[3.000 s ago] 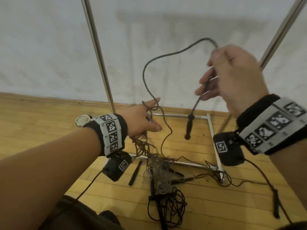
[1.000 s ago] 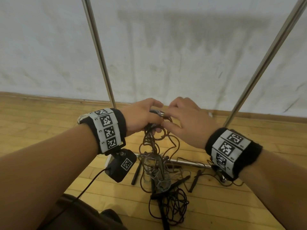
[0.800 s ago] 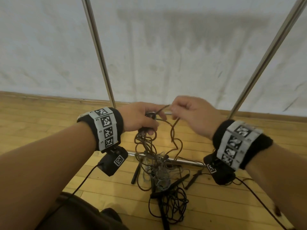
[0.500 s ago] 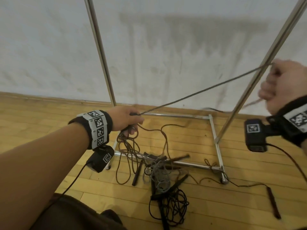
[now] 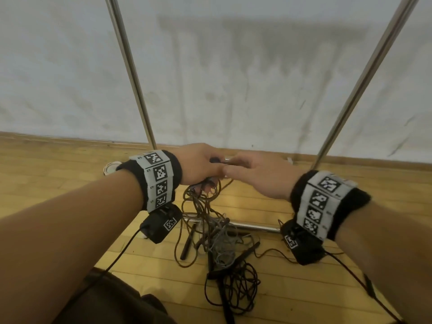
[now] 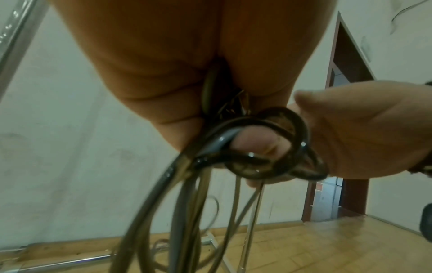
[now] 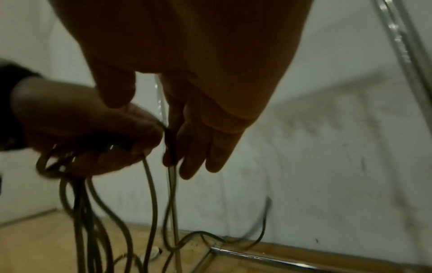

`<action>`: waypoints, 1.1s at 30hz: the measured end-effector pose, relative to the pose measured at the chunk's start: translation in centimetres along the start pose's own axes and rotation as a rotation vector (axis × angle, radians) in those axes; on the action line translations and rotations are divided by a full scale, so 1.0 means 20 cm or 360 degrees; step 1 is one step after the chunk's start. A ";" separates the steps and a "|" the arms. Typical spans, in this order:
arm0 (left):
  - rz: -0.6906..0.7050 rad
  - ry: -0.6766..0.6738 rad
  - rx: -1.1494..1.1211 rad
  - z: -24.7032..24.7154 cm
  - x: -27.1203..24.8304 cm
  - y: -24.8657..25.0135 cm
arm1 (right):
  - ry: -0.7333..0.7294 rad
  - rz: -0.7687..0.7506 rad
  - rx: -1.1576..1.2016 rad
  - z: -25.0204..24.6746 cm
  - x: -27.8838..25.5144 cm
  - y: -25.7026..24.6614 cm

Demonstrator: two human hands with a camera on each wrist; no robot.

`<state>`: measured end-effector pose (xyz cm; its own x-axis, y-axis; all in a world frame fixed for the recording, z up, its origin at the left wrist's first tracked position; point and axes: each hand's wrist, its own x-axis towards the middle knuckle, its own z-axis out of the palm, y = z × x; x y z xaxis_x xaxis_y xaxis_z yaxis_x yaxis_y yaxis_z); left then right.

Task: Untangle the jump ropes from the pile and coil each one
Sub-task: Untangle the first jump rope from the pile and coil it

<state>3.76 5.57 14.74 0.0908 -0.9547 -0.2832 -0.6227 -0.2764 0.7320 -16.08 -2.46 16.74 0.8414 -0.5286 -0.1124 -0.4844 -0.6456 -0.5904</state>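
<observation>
Coiling a jump rope, both hands meeting in mid-air

The left hand [image 5: 198,164] clutches a bundle of rope loops [image 6: 264,147], fingers curled round the thin, glossy cord, with long loops hanging below the fist toward the floor [image 5: 58,174]. The right hand [image 5: 259,174] comes in palm down, touching the left, its fingers [image 7: 187,147] guiding one strand [image 7: 171,184] against them; whether they pinch it is hard to tell. The cord looks light, springy and slick, likely to uncoil if loosened, so best taken at the gathered top of the loops. Below both hands, the tangled pile [image 5: 219,242] with dark handles lies on the floor across a metal frame [image 5: 252,226].
</observation>
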 end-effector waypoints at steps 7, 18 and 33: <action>0.0025 0.0057 -0.0045 -0.04 0.02 -0.01 | 0.0370 -0.0056 0.0142 -0.14 -0.01 0.05; -0.0151 0.0120 -0.0257 -0.15 0.00 -0.17 | 0.1506 0.0790 0.0472 -0.71 -0.19 0.61; -0.0084 -0.0353 -0.0925 -0.02 -0.01 0.03 | 0.0090 -0.0078 -0.0243 -0.08 0.00 -0.03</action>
<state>3.74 5.56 15.50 -0.0926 -0.9099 -0.4043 -0.0915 -0.3966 0.9134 -16.12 -2.86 18.35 0.8521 -0.5220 -0.0387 -0.4777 -0.7453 -0.4650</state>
